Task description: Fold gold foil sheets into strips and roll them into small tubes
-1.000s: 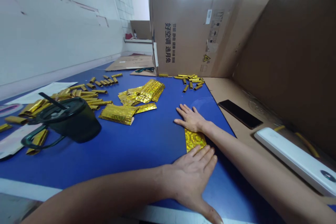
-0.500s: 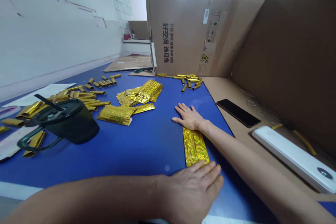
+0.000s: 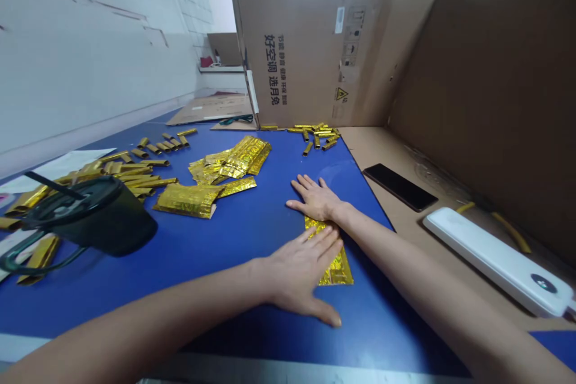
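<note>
A shiny gold foil sheet (image 3: 341, 270) lies flat on the blue tabletop (image 3: 243, 231) in front of me. My right hand (image 3: 317, 199) rests palm down over its far end, fingers spread. Across the sheet's middle lies my left hand (image 3: 300, 270), flat with the thumb stuck out, hiding part of the foil. To the left is a pile of flattened gold foil pieces (image 3: 245, 156), with a wider gold piece (image 3: 188, 200) nearer me.
A dark lidded mug with a straw (image 3: 112, 216) stands at left beside many gold tubes (image 3: 144, 180). More small tubes (image 3: 317, 138) lie by the upright cardboard box (image 3: 310, 60). On the right are a black phone (image 3: 399, 186) and a white oblong device (image 3: 490, 258).
My left hand has slid forward from the near end of the foil sheet to its middle, so the near end now shows. My right hand stays at the far end.
</note>
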The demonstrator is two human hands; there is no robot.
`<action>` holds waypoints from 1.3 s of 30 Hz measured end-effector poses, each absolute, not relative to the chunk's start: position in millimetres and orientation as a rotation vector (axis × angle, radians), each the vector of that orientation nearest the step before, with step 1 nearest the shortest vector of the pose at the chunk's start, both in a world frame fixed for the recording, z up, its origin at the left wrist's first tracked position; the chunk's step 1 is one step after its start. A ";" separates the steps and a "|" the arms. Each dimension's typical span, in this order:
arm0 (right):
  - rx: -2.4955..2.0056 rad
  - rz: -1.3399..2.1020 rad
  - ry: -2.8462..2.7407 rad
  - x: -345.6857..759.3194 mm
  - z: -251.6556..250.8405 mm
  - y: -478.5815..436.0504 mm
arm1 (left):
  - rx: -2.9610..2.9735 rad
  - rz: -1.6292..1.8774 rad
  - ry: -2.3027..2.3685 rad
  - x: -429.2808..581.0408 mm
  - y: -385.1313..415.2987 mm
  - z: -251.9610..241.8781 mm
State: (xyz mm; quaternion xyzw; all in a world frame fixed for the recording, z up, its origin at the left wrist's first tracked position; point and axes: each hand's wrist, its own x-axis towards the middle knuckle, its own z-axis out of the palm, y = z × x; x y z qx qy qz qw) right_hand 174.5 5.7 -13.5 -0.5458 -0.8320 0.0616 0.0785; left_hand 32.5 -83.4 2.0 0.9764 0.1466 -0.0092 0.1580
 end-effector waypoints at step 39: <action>-1.475 0.277 -2.601 170.9 -0.6 -70.7 | 2.713 0.074 0.360 31.1 -129.6 9.7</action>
